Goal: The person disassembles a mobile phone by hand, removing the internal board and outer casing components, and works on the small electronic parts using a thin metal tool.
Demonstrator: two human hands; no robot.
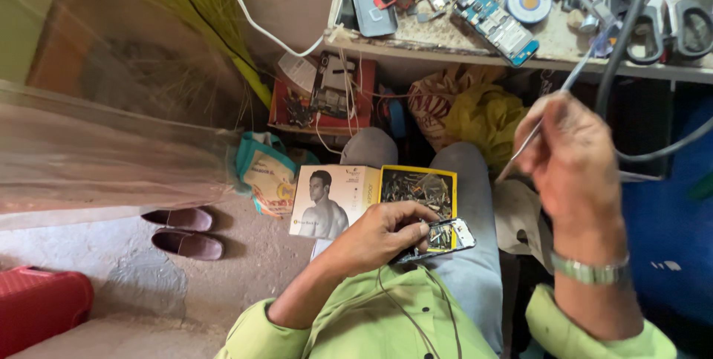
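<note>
My left hand (382,236) rests on my lap and grips a small phone circuit board (444,236) with a metal frame. Just beyond it, on my knees, lies an open yellow-edged cardboard box (416,187) full of small parts, its lid (330,199) folded out to the left with a printed picture on it. My right hand (575,162) is raised to the right and holds a thin metal tool (546,114), like tweezers or a probe, angled up toward the workbench. A black cable (624,40) runs past that hand.
A cluttered workbench (445,43) at the top carries phone boards, a round solder tin (529,1), scissors (679,21) and a phone shell. Below it are bags (475,110), a red tray of parts (327,99), a broom, a pair of shoes (186,233) and a red case (41,303).
</note>
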